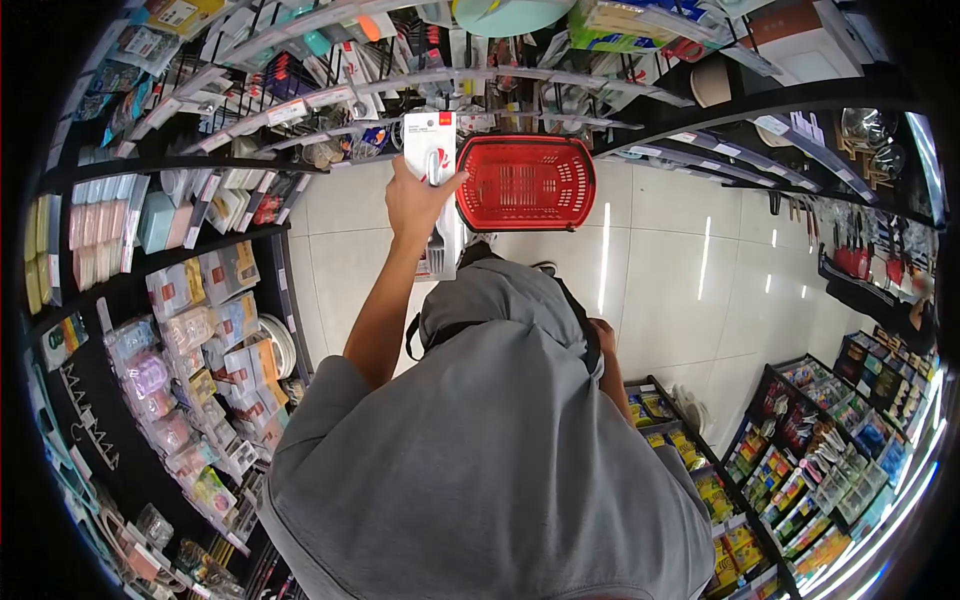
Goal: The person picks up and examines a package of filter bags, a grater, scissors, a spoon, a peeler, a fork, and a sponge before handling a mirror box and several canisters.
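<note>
In my left hand [412,200] is a fork on a tall white backing card [430,130] with a red corner mark, the fingers closed around the card's middle. The metal tines of the fork [435,250] show at the card's lower end, below my hand. Right beside the card is a red plastic shopping basket [525,225] with slotted walls, in front of my body. My right hand [603,336] hangs low by my hip, its fingers mostly hidden by the grey shirt [500,440].
Ahead, shelves [400,85] carry hanging kitchen tools on cards. Packaged goods [190,340] fill the rack on my left. More racks [820,440] stand behind me on the right. Pale floor tiles [660,270] run along the aisle. A person in black [885,300] is at the far right.
</note>
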The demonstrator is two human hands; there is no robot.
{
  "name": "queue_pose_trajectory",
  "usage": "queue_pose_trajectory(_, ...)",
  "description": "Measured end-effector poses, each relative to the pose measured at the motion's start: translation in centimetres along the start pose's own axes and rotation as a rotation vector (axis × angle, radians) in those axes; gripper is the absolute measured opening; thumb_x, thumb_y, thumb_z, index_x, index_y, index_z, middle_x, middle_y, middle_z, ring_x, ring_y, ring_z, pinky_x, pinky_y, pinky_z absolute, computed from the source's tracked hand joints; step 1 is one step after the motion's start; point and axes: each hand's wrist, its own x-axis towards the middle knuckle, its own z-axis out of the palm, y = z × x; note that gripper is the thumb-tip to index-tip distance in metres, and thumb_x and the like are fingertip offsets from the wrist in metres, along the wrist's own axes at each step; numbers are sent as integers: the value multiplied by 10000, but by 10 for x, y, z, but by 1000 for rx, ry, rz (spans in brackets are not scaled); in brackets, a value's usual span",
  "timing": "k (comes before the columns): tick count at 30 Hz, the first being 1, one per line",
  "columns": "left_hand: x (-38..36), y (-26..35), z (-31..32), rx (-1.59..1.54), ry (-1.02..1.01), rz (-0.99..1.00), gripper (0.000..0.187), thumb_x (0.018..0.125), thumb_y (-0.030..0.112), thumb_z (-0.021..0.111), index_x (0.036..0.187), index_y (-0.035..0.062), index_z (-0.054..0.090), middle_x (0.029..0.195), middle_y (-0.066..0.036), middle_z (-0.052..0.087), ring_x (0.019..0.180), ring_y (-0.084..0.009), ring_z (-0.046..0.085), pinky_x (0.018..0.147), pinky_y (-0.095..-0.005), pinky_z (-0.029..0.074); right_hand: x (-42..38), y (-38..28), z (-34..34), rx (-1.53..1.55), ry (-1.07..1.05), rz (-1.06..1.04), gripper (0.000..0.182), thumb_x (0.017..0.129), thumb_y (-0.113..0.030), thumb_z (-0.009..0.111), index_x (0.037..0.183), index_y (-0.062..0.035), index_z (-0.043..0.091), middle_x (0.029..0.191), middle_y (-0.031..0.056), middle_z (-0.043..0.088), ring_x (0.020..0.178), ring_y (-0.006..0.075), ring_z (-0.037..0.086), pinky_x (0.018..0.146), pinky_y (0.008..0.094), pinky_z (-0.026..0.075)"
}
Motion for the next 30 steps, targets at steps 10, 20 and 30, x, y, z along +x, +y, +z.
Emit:
queue_pose_trajectory(10,6,6,-8,-185,59,160,835,579,420,801,1120,-54,378,846,-213,612,770,-319,624,660,-371,494,-15,-22,6,50,23,-7,274,788,-232,526,896,-8,640,789,81,644,741,181,613,653,286,473)
queue_pose_trajectory(20,7,35,15,-869,-280,208,308,846,96,561,1088,-19,409,1014,-137,563,914,-160,547,799,-279,425,-15,-314,39,402,-233,-325,307,855,-178,552,1109,-11,512,938,77,605,859,153,574,726,272,458)
queue_pose_trajectory(30,-4,48,-17,-1175,-499,75,286,873,39,511,1135,-38,426,1066,-122,584,958,-128,562,824,-244,446,-58,-378,80,72,-131,-800,384,783,-102,617,1101,36,452,863,184,590,780,251,588,713,316,449)
